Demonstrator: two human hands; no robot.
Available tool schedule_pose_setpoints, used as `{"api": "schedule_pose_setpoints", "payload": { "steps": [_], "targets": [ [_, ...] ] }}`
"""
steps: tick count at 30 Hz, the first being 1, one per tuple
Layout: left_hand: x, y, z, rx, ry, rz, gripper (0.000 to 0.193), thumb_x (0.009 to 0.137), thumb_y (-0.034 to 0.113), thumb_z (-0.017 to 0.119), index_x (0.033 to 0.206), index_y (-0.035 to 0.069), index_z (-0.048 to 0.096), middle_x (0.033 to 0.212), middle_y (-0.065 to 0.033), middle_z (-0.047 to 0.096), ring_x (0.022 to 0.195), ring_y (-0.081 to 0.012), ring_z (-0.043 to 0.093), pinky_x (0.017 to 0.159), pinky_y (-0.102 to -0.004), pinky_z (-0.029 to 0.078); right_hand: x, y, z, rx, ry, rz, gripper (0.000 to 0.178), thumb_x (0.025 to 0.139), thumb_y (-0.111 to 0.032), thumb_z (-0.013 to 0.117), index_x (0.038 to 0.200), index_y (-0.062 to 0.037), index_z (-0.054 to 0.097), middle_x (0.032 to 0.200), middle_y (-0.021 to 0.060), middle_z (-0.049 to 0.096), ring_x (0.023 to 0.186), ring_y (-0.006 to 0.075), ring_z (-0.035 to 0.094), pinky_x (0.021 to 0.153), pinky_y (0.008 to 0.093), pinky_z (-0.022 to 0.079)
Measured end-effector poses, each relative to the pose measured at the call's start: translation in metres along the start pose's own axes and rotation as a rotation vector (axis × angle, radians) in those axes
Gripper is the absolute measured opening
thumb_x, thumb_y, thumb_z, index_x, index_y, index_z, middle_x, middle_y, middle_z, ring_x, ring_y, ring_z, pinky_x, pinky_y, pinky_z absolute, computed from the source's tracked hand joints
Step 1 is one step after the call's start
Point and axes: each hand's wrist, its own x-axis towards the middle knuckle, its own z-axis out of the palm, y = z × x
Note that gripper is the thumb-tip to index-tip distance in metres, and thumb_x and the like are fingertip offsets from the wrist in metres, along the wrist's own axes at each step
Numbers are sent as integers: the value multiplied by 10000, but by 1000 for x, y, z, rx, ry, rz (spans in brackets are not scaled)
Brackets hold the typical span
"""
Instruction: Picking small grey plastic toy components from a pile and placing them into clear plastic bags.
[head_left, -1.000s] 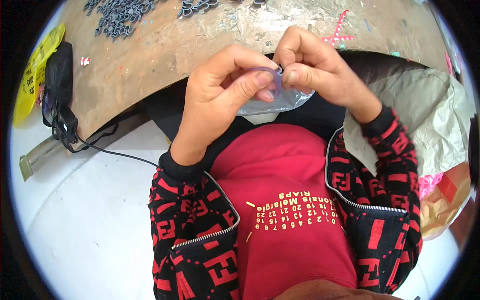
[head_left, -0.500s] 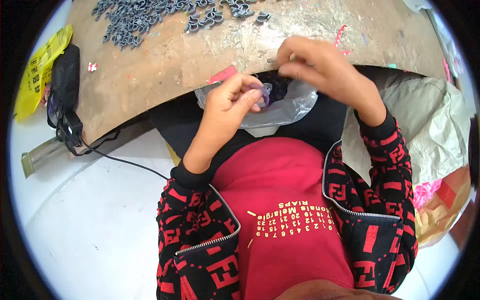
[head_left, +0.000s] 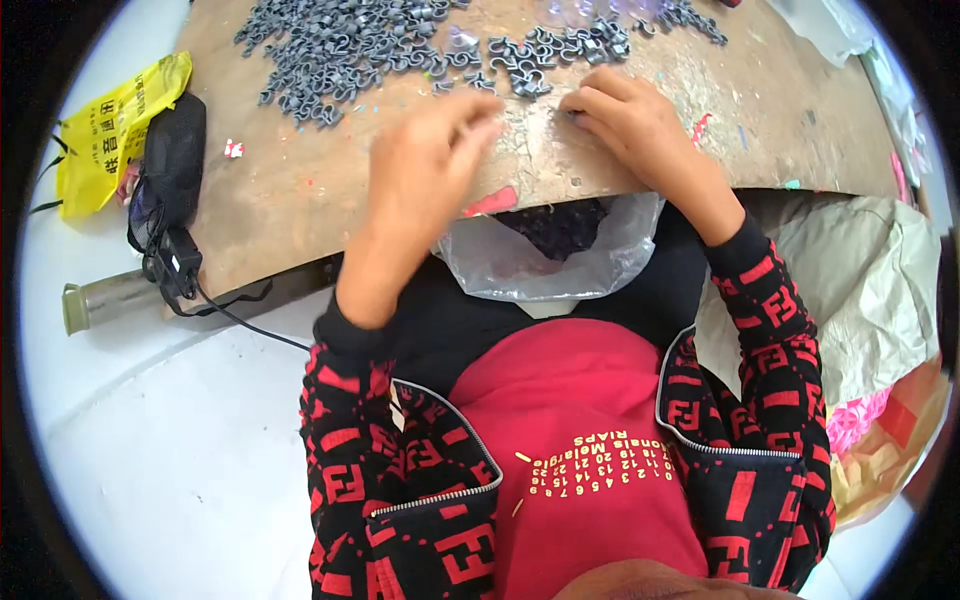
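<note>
Many small grey curved plastic clips (head_left: 350,50) lie heaped on the brown table (head_left: 260,220); a smaller group of these clips (head_left: 520,62) sits just beyond my hands. Over the near part of the table, my left hand (head_left: 420,165) is slightly blurred. Its fingers point toward the clips, thumb apart, and nothing shows between them. Across from it, my right hand (head_left: 640,125) rests with bent fingers closed together; a small dark bit shows at the fingertips, too small to name. Below the table edge, a clear plastic bag (head_left: 530,265) holds dark purplish pieces (head_left: 560,228).
At the left are a yellow bag (head_left: 120,135), a black mesh pouch (head_left: 178,150) and a black adapter (head_left: 175,262) with a cable. Red scraps (head_left: 490,201) lie at the table edge. A beige cloth or sack (head_left: 840,290) hangs at the right, above pink material (head_left: 855,420).
Both hands have moved from above the bag onto the table. The purple ring-shaped piece that was in my left fingers is no longer seen. The view has shifted, showing more clips.
</note>
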Motion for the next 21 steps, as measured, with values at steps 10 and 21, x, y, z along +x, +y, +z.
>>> {"api": "schedule_pose_setpoints", "payload": {
  "steps": [10,21],
  "targets": [
    [91,-60,11,462,246,315,73,770,75,587,783,7,564,739,-152,553,694,-339,553,612,-399,438,-15,-3,-1,68,-5,127,236,790,-21,549,1023,-49,568,929,106,569,845,276,559,745,322,447],
    [-2,21,18,-957,95,-224,224,777,74,669,974,15,581,832,-37,599,712,-98,582,592,-218,443,-39,-45,-13,1175,294,658,168,872,-88,547,1026,-22,536,951,58,574,764,87,495,698,213,402]
  ]
}}
